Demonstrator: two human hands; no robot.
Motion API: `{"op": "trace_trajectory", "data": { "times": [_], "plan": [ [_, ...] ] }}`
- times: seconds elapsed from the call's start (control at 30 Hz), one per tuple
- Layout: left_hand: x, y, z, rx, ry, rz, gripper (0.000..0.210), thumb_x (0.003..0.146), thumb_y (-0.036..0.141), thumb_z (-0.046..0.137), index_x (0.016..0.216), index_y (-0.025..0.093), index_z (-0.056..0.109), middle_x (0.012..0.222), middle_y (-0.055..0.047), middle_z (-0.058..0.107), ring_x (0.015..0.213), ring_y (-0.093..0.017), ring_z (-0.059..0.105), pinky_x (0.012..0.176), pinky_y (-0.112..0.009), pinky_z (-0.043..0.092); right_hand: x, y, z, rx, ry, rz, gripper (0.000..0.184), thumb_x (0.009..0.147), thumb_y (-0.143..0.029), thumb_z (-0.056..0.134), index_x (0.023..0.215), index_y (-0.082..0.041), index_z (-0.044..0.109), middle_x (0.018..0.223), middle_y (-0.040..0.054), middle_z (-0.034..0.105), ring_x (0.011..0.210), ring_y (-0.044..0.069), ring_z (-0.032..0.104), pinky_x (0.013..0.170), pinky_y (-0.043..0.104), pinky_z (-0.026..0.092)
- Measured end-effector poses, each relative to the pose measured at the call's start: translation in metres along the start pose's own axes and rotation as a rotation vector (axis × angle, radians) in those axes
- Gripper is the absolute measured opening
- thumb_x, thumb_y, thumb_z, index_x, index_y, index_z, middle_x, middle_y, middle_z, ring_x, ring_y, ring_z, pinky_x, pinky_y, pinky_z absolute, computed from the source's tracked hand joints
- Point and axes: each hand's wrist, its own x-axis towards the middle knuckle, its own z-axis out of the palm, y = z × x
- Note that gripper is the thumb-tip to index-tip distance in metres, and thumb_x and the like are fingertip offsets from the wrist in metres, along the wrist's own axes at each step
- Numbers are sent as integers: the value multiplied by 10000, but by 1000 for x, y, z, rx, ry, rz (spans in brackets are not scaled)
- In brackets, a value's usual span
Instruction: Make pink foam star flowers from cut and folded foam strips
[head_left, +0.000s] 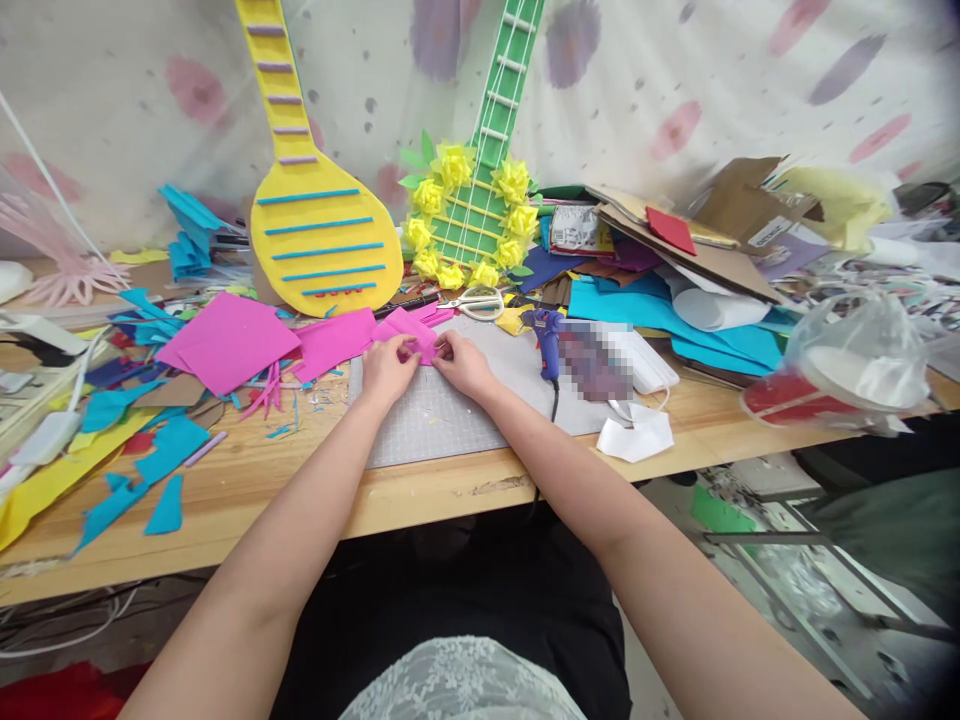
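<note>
Paper (407, 326), pink, is lying toward the mat's (424, 430) twelve o'clock; left hand (387, 368) and right hand (463, 364) are pinching it in a fingertip grip; any uneven tugging is risking a tear.

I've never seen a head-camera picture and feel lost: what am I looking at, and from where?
No machine here, just a person's bare left hand and right hand, both with their grip on a small magenta sheet over a grey cutting mat. The one picture comes from a camera on their head, looking forward and down. The wooden table holds scissors, a blue glue gun and blue scraps. Behind stand a yellow lute-shaped craft and a green stringed craft with yellow flowers.
</note>
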Motion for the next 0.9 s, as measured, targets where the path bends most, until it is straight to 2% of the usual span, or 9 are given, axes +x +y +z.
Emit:
{"op": "trace_trajectory", "data": {
  "times": [0.2, 0.4, 0.9],
  "plan": [
    [-2, 1, 0, 40, 25, 12, 293, 693, 179, 605, 978, 213, 663, 747, -27, 673, 827, -238, 566, 849, -405, 381, -1, 0, 1, -59, 18, -29, 192, 755, -149, 539, 938, -206, 544, 811, 7, 654, 818, 168, 546, 808, 331, 413],
    [-3, 5, -1, 92, 2, 1, 279, 712, 176, 584, 981, 199, 654, 780, -53, 676, 897, -284, 547, 847, -436, 361, 0, 2, 5, -110, 36, -56, 158, 774, -161, 536, 926, -200, 553, 851, 26, 668, 832, 182, 552, 809, 336, 412],
    [-4, 8, 0, 216, -27, 24, 142, 736, 198, 545, 850, 220, 626, 804, -31, 682, 878, -257, 546, 806, -390, 357, -2, -4, 5, -261, 30, -51, 181, 815, -179, 477, 959, -183, 588, 901, 61, 651, 853, 192, 542, 803, 321, 401]
  ]
}}
